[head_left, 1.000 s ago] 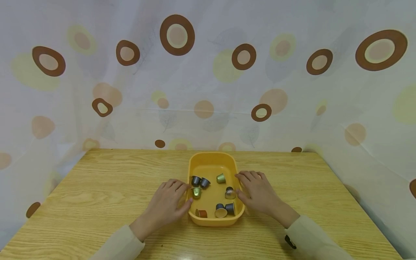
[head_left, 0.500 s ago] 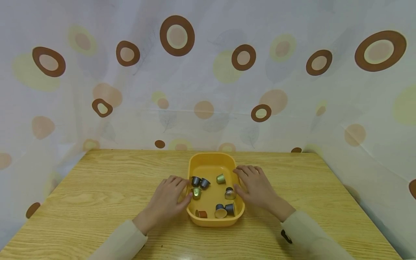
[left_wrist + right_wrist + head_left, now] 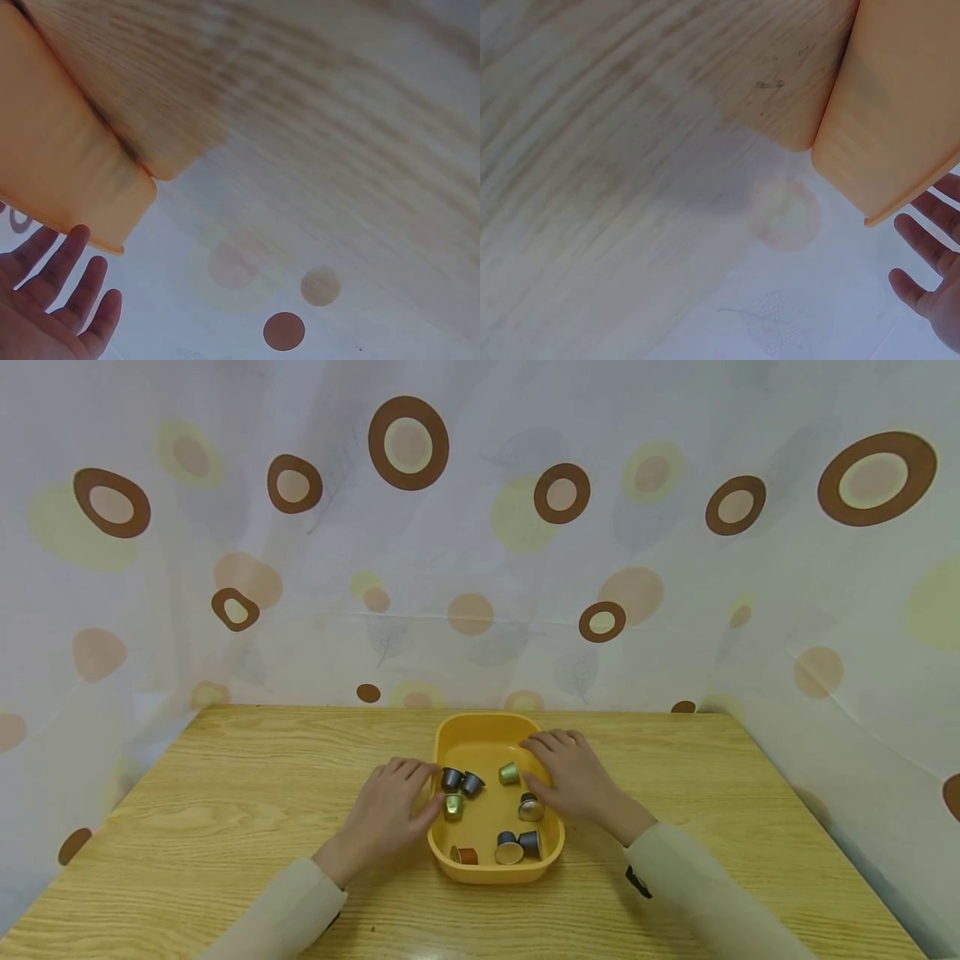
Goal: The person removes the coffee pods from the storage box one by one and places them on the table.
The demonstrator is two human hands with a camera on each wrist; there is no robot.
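Note:
A yellow plastic tub (image 3: pixel 495 876) stands on the table with several coffee capsules in it. On its left lie two dark capsules (image 3: pixel 472 784) and a green capsule (image 3: pixel 453 807). Another green capsule (image 3: pixel 509 772), a silver capsule (image 3: pixel 531 808) and two dark blue capsules (image 3: pixel 529 842) are on its right. A brown capsule (image 3: pixel 466 856) lies at the near left. My left hand (image 3: pixel 384 812) is at the tub's left rim, fingers relaxed, holding nothing. My right hand (image 3: pixel 576 777) reaches over the right rim, fingertips above the inside near the green capsule. Both wrist views show spread fingers beside the tub wall.
The wooden table (image 3: pixel 262 793) extends to both sides of the tub. A patterned white cloth (image 3: pixel 480 527) hangs behind it and along both sides.
My right hand has moved left and farther forward, from beside the right rim to over it. My left hand has shifted slightly forward. Tub and capsules look unmoved.

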